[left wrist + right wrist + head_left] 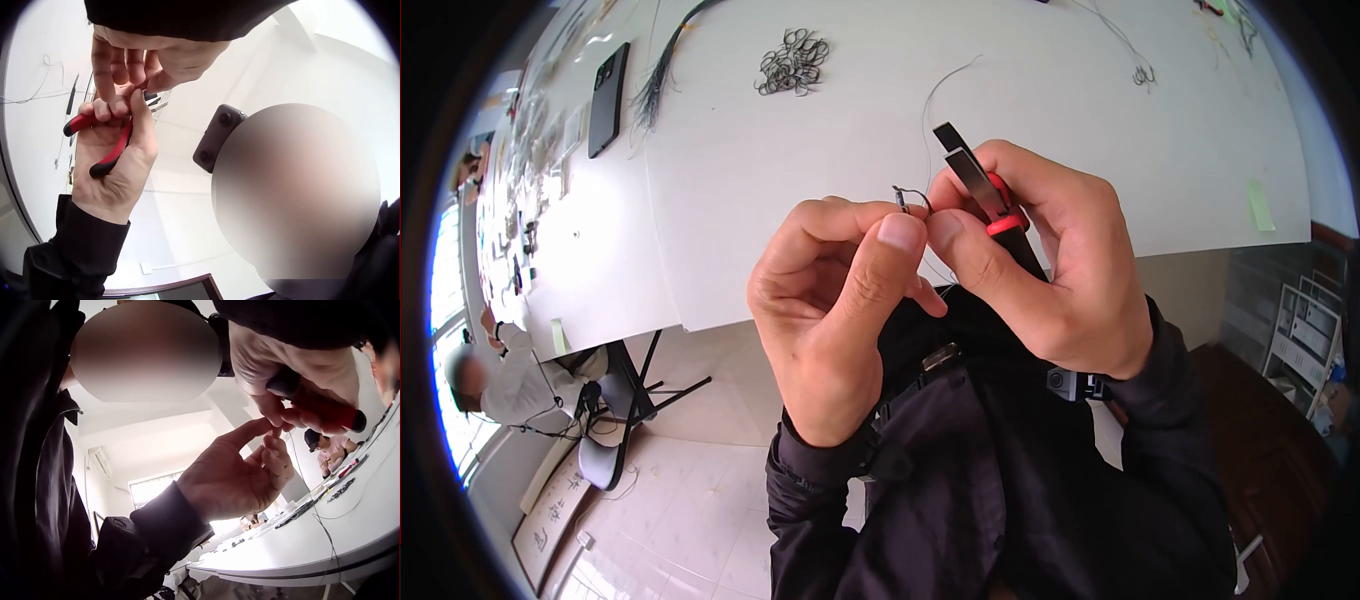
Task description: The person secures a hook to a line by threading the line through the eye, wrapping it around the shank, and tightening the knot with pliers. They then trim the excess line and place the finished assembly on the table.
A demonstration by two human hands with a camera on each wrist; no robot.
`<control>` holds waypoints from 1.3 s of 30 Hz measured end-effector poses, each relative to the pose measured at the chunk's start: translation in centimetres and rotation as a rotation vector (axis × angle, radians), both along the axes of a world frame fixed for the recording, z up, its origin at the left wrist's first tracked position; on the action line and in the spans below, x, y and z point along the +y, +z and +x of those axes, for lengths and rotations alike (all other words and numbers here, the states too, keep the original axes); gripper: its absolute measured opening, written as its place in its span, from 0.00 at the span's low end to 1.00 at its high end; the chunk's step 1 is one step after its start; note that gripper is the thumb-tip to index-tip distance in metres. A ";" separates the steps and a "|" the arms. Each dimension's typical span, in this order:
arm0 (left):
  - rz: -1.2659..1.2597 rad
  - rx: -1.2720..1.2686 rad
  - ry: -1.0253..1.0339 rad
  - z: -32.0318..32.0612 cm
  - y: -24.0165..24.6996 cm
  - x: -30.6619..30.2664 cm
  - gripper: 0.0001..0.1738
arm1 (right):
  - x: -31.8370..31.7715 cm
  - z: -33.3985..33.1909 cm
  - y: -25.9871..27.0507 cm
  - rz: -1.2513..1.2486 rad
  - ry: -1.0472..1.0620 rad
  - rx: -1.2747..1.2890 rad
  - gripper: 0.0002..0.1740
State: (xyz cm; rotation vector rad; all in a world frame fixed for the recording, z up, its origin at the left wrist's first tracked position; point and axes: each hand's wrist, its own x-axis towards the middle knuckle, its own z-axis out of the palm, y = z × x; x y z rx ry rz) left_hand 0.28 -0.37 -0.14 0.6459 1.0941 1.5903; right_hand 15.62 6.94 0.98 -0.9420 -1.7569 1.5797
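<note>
Between my hands, in the head view, is a small dark fishing hook; thin line shows close by. My left hand pinches the hook between thumb and index finger. The thumb and index finger of my right hand meet at the hook's other side, fingertips right at the left ones. The right hand also holds pliers with red and black handles, their dark jaws apart and pointing away from the hook. In the left wrist view the plier handles lie across the right palm. Fingertips hide part of the hook.
A heap of dark hooks lies on the white table, with a bundle of dark strands and a phone to its left. Lines with hooks lie at back right. Another person sits at far left.
</note>
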 end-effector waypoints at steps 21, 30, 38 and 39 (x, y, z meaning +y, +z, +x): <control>0.280 0.421 -0.329 -3.6 -1.0 2.0 0.08 | 1.7 1.2 0.5 -0.496 0.291 0.052 0.14; 0.288 0.860 -0.290 -4.1 0.4 1.5 0.13 | 2.0 3.5 -0.3 -0.043 0.266 -0.140 0.25; 0.297 1.077 -0.258 -3.3 1.4 1.5 0.13 | 1.9 3.6 1.6 0.027 0.353 -0.275 0.24; 0.290 1.090 -0.252 -3.2 1.4 1.4 0.14 | 1.9 3.7 1.4 0.125 0.359 -0.313 0.22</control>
